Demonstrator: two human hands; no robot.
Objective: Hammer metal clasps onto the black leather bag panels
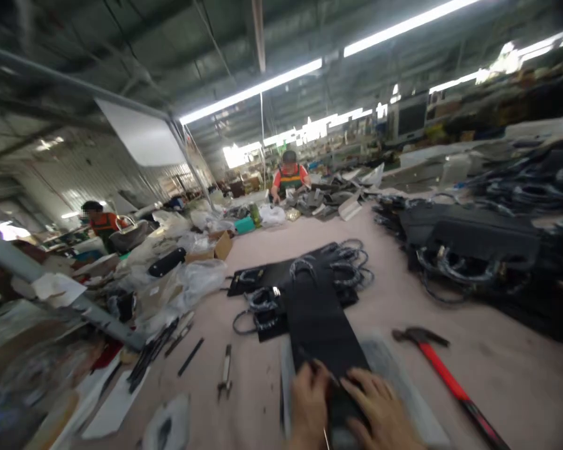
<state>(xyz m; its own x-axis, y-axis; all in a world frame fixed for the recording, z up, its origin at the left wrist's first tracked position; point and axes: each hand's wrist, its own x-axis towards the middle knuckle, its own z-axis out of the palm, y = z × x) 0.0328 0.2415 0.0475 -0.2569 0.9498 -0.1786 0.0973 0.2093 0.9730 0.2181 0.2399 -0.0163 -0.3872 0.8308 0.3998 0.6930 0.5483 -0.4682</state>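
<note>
A long black panel (326,322) lies lengthwise before me, its near part on a pale, translucent board (391,362). My left hand (309,397) is closed in a pinch at the panel's left side; what sits between its fingertips is blurred and I cannot make it out. Flat on the panel's near right edge rests my right hand (380,406), fingers stretched and apart. Beyond, the panel's far end overlaps more black pieces with looped, plastic-wrapped handles (263,300). A hammer (443,372) with a red and black handle lies right of my right hand.
A pincer-like hand tool (226,372) and dark strips (154,353) lie on the left. Black handled pieces (469,244) are piled on the right. A metal post (94,315), plastic bags and a cardboard box (216,247) border the left side. Two people work farther back.
</note>
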